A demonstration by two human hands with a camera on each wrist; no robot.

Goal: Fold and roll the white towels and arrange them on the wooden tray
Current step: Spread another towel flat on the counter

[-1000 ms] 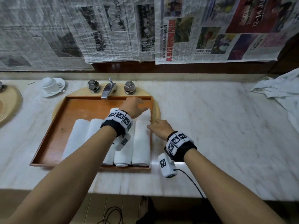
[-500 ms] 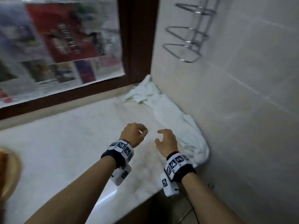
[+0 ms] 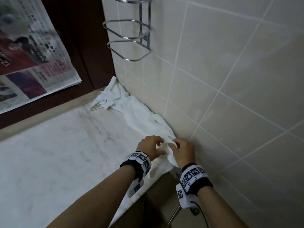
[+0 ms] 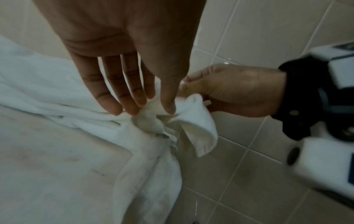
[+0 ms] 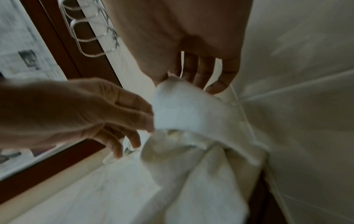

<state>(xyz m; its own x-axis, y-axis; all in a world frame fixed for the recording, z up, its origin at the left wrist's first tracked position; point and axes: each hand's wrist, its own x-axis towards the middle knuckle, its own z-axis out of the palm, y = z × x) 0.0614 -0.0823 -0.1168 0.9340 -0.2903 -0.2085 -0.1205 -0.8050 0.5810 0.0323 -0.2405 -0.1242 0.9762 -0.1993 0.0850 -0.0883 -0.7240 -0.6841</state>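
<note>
White towel (image 3: pixel 144 122) crumpled on marble counter (image 3: pixel 65 153) by tiled wall | right hand (image 3: pixel 181 152) pinches its near corner | left hand (image 3: pixel 150 146) spread, fingertips touching cloth | unfolded, unrolled; tray out of view

A crumpled white towel (image 3: pixel 139 112) lies unfolded along the right end of the pale counter (image 3: pixel 57 153), bunched against the tiled wall. Its far end is heaped in the corner, twisted into creases. Its near end spills over the counter's front edge and hangs down. One corner (image 4: pixel 197 121) is lifted off the heap and folds over in a limp flap.
</note>
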